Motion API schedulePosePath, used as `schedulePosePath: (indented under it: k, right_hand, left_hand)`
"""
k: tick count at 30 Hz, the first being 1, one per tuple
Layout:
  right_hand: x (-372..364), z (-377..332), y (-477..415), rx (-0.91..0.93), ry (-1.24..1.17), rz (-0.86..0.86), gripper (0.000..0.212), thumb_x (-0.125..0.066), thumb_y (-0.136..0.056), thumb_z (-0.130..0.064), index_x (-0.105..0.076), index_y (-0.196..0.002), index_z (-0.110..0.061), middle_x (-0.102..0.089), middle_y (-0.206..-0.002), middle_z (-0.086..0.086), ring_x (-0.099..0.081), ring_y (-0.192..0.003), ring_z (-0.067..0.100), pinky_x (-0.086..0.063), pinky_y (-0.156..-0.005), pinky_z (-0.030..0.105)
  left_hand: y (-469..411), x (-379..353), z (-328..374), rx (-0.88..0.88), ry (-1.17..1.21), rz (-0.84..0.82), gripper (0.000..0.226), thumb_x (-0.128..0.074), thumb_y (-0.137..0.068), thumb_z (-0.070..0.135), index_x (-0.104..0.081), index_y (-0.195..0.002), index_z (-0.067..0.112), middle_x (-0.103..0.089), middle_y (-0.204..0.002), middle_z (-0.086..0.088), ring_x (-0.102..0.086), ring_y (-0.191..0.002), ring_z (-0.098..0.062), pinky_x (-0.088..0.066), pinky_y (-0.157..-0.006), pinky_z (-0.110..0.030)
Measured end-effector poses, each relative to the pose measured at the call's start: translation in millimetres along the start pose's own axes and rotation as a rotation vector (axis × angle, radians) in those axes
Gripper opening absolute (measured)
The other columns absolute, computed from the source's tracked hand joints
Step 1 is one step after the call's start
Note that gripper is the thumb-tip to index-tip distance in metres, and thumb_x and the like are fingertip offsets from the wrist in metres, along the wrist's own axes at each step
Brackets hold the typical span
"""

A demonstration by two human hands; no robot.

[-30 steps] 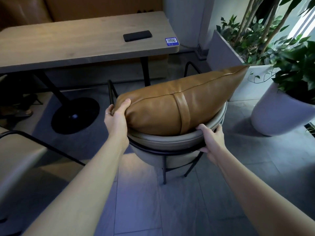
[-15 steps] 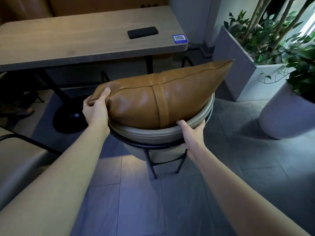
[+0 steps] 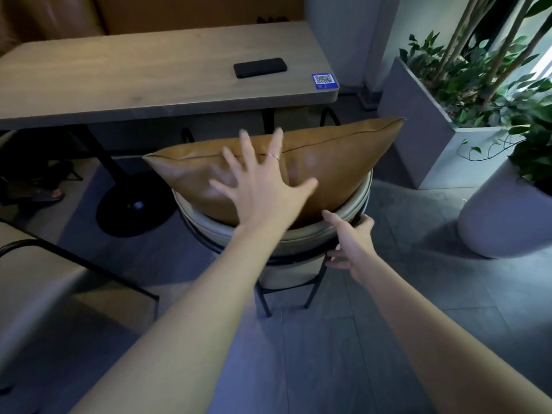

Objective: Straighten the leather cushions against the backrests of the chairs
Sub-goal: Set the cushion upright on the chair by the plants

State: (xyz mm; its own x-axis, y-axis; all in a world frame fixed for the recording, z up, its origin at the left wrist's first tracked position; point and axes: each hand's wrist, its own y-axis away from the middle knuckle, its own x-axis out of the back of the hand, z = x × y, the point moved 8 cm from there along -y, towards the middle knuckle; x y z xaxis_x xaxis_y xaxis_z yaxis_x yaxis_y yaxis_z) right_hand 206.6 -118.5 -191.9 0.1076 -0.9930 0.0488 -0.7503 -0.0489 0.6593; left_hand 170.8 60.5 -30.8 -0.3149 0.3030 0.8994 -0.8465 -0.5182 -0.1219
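The left hand is spread flat and wide on the cushion, holding nothing, while the right hand fingers curl on the chair back, so a hard push could tip the leaning cushion off.

Beyond the left hand, a wooden table carries a black phone and a blue sticker. Under that hand, the chair holds the leather cushion.
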Motion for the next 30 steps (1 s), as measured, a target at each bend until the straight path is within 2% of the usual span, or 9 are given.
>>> schedulePosePath:
  k: [1, 3, 5, 8, 10, 13, 18, 25, 30]
  right_hand:
    - [1.1, -5.4, -0.3, 0.002, -0.003, 0.002, 0.099, -0.078, -0.078, -0.044, -0.012, -0.151, -0.044, -0.054, -0.135, 0.013, -0.069, -0.092, 0.041, -0.063, -0.075, 0.053]
    - [-0.7, -11.9, 0.0, -0.001, -0.038, -0.002, 0.102, -0.076, -0.077, -0.031, -0.010, -0.154, -0.038, -0.053, -0.130, 0.013, -0.070, -0.088, 0.043, -0.063, -0.073, 0.053]
    - [-3.3, -10.0, 1.1, -0.020, -0.083, 0.000, 0.098, -0.076, -0.077, -0.025, -0.014, -0.154, -0.030, -0.050, -0.125, 0.012, -0.068, -0.090, 0.042, -0.063, -0.076, 0.054]
    - [-8.3, 0.8, 5.5, -0.044, -0.135, 0.030, 0.103, -0.078, -0.071, -0.025, -0.018, -0.154, -0.028, -0.050, -0.137, 0.014, -0.066, -0.101, 0.043, -0.063, -0.072, 0.055]
    - [-13.8, 8.4, 8.3, -0.047, -0.163, 0.038, 0.110, -0.080, -0.063, -0.029, -0.018, -0.154, -0.033, -0.050, -0.141, 0.013, -0.065, -0.107, 0.043, -0.062, -0.069, 0.058]
    - [-14.7, 10.7, 8.2, -0.045, -0.165, 0.043, 0.116, -0.082, -0.060, -0.035, -0.017, -0.155, -0.035, -0.052, -0.141, 0.011, -0.065, -0.107, 0.043, -0.064, -0.066, 0.052]
    - [-16.6, 6.5, -0.7, -0.054, -0.194, 0.028, 0.119, -0.088, -0.061, -0.036, -0.015, -0.155, -0.036, -0.049, -0.145, 0.010, -0.062, -0.113, 0.043, -0.063, -0.054, 0.042]
    - [-43.7, -1.0, -11.2, -0.017, -0.231, -0.001, 0.121, -0.092, -0.056, -0.034, -0.016, -0.149, -0.046, -0.046, -0.145, 0.004, -0.061, -0.116, 0.040, -0.063, -0.058, 0.052]
    - [-51.7, -5.3, -12.9, -0.076, -0.211, -0.043, 0.119, -0.093, -0.060, -0.029, -0.012, -0.148, -0.040, -0.044, -0.146, 0.013, -0.060, -0.114, 0.046, -0.063, -0.058, 0.053]
  left_hand:
    - [3.1, -17.6, 4.0, 0.002, -0.060, -0.089, 0.116, -0.067, -0.074, 0.081, 0.000, -0.163, 0.046, 0.020, -0.173, -0.009, 0.022, -0.156, -0.042, 0.002, -0.113, -0.080]
    - [12.5, -42.3, 4.1, -0.027, -0.188, -0.168, 0.135, -0.071, -0.067, 0.083, 0.016, -0.161, 0.042, 0.030, -0.170, -0.013, 0.029, -0.153, -0.045, 0.001, -0.110, -0.083]
    - [25.9, -59.0, -4.0, -0.092, -0.269, -0.188, 0.146, -0.080, -0.066, 0.073, 0.030, -0.156, 0.040, 0.036, -0.166, -0.016, 0.032, -0.151, -0.046, -0.002, -0.110, -0.084]
    - [48.8, -76.6, -28.1, -0.177, -0.371, -0.162, 0.156, -0.087, -0.067, 0.062, 0.045, -0.147, 0.040, 0.033, -0.165, -0.020, 0.035, -0.149, -0.046, -0.015, -0.108, -0.085]
    - [54.1, -80.6, -43.9, -0.191, -0.414, -0.150, 0.155, -0.085, -0.067, 0.066, 0.047, -0.144, 0.040, 0.034, -0.163, -0.021, 0.038, -0.145, -0.045, -0.021, -0.108, -0.084]
    - [50.5, -79.3, -45.1, -0.213, -0.428, -0.177, 0.151, -0.075, -0.067, 0.077, 0.051, -0.141, 0.041, 0.040, -0.159, -0.022, 0.034, -0.150, -0.046, -0.019, -0.111, -0.080]
    - [28.8, -80.5, -39.1, -0.201, -0.427, -0.218, 0.156, -0.082, -0.064, 0.071, 0.054, -0.134, 0.044, 0.041, -0.161, -0.020, 0.036, -0.149, -0.045, -0.017, -0.112, -0.081]
    - [6.1, -67.7, -54.9, -0.188, -0.463, -0.204, 0.158, -0.086, -0.061, 0.068, 0.052, -0.134, 0.047, 0.039, -0.162, -0.018, 0.035, -0.150, -0.043, -0.017, -0.113, -0.079]
    - [2.1, -62.1, -60.4, -0.194, -0.484, -0.206, 0.157, -0.086, -0.062, 0.067, 0.053, -0.133, 0.048, 0.037, -0.163, -0.019, 0.034, -0.151, -0.044, -0.017, -0.113, -0.079]
